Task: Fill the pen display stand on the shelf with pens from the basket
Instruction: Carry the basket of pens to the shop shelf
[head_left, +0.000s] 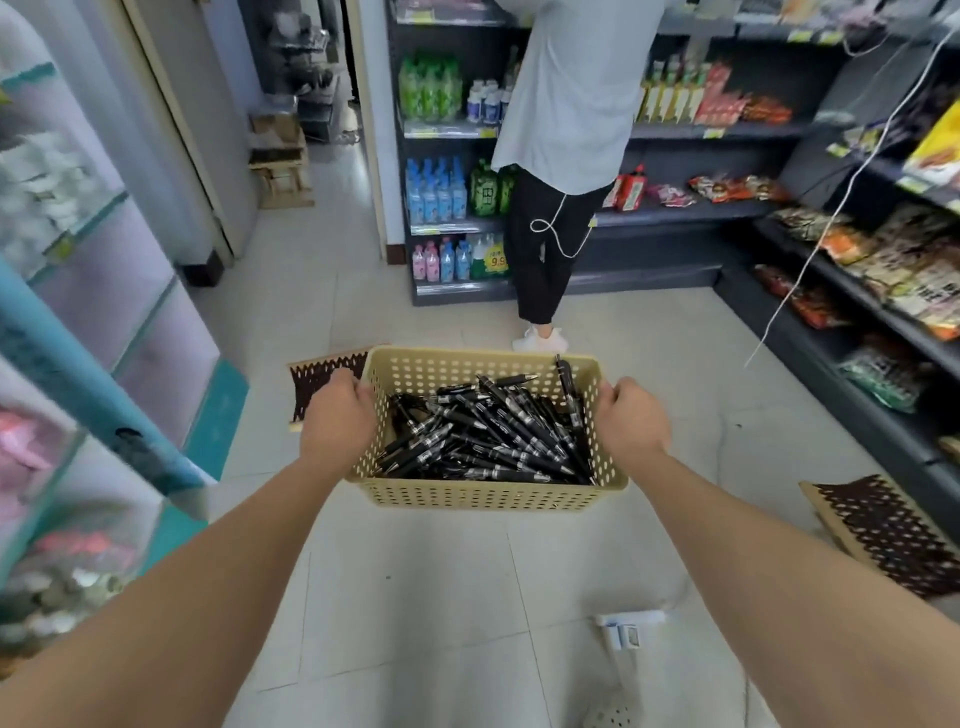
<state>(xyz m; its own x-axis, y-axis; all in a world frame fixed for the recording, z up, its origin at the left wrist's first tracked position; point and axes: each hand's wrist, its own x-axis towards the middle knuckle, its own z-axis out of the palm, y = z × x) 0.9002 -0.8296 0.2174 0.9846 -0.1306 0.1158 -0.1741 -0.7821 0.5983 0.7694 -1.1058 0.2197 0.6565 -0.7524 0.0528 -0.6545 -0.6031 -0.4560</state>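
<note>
My left hand (337, 410) and right hand (631, 415) curl over the left and right rims of the basket (483, 493), holding it level above the floor (415, 597) so the pens (488, 436) heaped across its bottom stay in; the pen stand isn't in view.

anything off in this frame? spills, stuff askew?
Nothing spilled. Pens lie jumbled in the basket, one propped upright at its far right corner. Two latticed panels lie on the floor; a white cable dangles across the right shelves.

Bright, even light; blurred, warped edges.
</note>
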